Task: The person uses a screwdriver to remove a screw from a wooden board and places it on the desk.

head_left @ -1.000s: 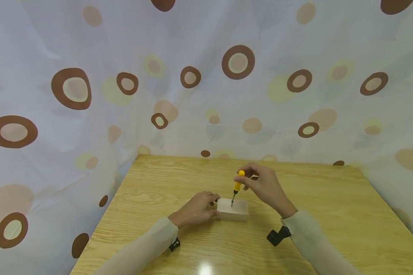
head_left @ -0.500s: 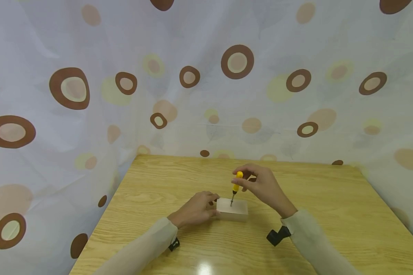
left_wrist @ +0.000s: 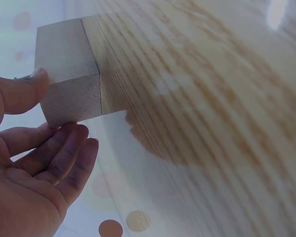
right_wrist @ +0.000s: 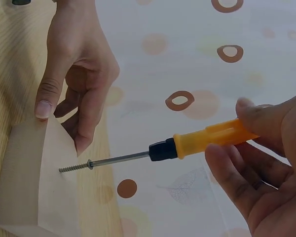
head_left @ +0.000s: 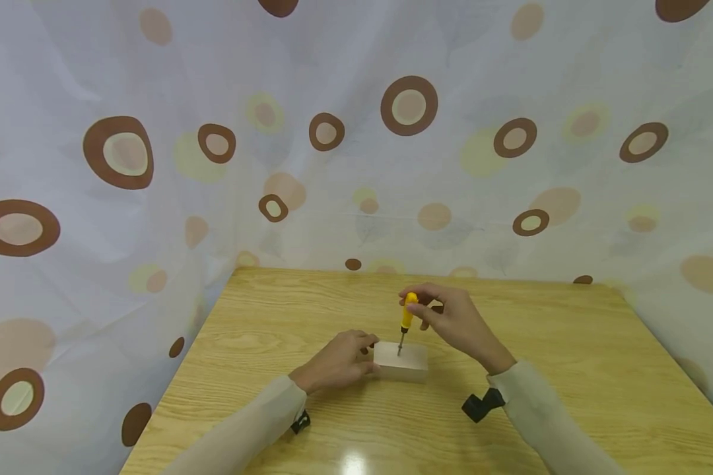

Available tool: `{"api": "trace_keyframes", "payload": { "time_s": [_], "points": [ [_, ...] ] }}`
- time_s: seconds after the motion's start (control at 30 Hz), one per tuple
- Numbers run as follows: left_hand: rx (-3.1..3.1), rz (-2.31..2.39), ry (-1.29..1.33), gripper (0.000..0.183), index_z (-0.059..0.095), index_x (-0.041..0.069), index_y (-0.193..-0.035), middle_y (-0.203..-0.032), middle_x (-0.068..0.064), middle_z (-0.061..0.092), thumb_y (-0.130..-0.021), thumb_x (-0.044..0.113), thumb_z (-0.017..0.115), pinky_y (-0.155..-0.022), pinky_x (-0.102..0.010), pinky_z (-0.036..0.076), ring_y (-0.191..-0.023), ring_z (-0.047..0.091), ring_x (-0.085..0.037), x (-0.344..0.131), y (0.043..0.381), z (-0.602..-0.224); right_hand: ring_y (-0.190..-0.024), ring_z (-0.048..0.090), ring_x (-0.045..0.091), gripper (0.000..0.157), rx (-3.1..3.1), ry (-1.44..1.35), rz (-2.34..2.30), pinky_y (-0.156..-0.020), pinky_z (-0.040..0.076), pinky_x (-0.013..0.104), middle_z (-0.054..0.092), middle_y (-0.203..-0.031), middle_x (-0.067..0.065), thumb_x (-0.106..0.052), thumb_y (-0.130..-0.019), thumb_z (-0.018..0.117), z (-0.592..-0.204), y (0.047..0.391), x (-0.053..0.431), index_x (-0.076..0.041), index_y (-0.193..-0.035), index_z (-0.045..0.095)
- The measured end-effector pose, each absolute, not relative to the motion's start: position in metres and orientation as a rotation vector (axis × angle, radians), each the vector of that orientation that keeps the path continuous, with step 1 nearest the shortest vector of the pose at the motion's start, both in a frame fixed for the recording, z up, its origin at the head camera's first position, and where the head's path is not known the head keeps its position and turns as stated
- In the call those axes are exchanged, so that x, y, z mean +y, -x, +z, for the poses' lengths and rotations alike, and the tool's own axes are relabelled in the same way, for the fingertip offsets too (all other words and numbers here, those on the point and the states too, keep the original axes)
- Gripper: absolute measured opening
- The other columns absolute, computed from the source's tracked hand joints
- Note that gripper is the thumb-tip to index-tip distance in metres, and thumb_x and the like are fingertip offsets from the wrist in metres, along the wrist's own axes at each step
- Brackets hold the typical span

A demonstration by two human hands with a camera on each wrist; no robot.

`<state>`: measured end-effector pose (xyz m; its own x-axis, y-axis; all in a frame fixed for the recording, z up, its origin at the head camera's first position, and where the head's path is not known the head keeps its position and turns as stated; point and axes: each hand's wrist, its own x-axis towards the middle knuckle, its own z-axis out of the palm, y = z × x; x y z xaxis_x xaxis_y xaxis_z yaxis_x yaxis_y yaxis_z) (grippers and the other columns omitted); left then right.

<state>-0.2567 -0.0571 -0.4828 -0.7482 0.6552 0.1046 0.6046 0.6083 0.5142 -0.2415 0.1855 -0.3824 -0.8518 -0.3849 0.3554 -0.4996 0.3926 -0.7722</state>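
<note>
A pale wooden block (head_left: 401, 371) lies on the table in front of the person. My left hand (head_left: 339, 361) grips its left end, with the thumb on the near side and the fingers at the far side, as the left wrist view shows. My right hand (head_left: 451, 320) pinches the yellow handle of a screwdriver (right_wrist: 202, 140) between thumb and fingers. The screwdriver stands nearly upright over the block, leaning slightly right. Its tip meets the head of a screw (right_wrist: 75, 168), whose point is at the block's top face and whose threads mostly show.
The wood-grain table (head_left: 273, 303) extends around the block on all sides. A white curtain (head_left: 344, 165) with brown and beige circles hangs behind and at the sides. Black wrist mounts (head_left: 481, 404) sit below both sleeves.
The screwdriver handle has shifted a little to the left and stands more upright, with the right hand's fingers shifting on it. The left hand and block stay in place.
</note>
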Motion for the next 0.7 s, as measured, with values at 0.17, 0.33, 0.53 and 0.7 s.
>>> {"api": "trace_keyframes", "payload": {
  "time_s": [0.17, 0.33, 0.53, 0.7],
  "points": [
    [2.732, 0.815, -1.089, 0.050, 0.056, 0.006, -0.131, -0.126, -0.005, 0.059, -0.091, 0.032, 0.065, -0.081, -0.025, 0.050, -0.099, 0.061, -0.013, -0.058, 0.257, -0.482, -0.068, 0.065, 0.016, 0.026, -2.498, -0.699, 1.473, -0.060, 0.055, 0.031, 0.066, -0.088, -0.001, -0.033, -0.083, 0.073, -0.385, 0.242, 0.184, -0.021, -0.106, 0.067],
    [2.729, 0.811, -1.087, 0.050, 0.055, 0.006, -0.132, -0.127, -0.005, 0.059, -0.091, 0.032, 0.065, -0.081, -0.025, 0.050, -0.100, 0.061, -0.012, -0.057, 0.257, -0.483, -0.067, 0.065, 0.015, 0.028, -2.477, -0.637, 1.456, -0.061, 0.055, 0.031, 0.067, -0.090, -0.002, -0.031, -0.081, 0.076, -0.386, 0.242, 0.185, -0.016, -0.102, 0.067],
    [2.729, 0.821, -1.073, 0.052, 0.055, 0.006, -0.132, -0.127, -0.004, 0.059, -0.090, 0.036, 0.065, -0.083, -0.027, 0.051, -0.101, 0.061, -0.014, -0.057, 0.257, -0.482, -0.077, 0.064, 0.013, 0.020, -2.501, -0.846, 1.436, -0.067, 0.055, 0.029, 0.068, -0.104, 0.000, -0.017, -0.091, 0.066, -0.374, 0.237, 0.183, -0.020, -0.111, 0.067],
    [2.727, 0.825, -1.085, 0.051, 0.056, 0.006, -0.131, -0.127, -0.005, 0.059, -0.090, 0.035, 0.066, -0.081, -0.025, 0.051, -0.100, 0.061, -0.013, -0.057, 0.258, -0.484, -0.077, 0.065, 0.017, 0.024, -2.500, -0.744, 1.474, -0.067, 0.055, 0.030, 0.065, -0.099, -0.001, -0.029, -0.088, 0.069, -0.382, 0.240, 0.183, -0.025, -0.111, 0.066]
  ]
}}
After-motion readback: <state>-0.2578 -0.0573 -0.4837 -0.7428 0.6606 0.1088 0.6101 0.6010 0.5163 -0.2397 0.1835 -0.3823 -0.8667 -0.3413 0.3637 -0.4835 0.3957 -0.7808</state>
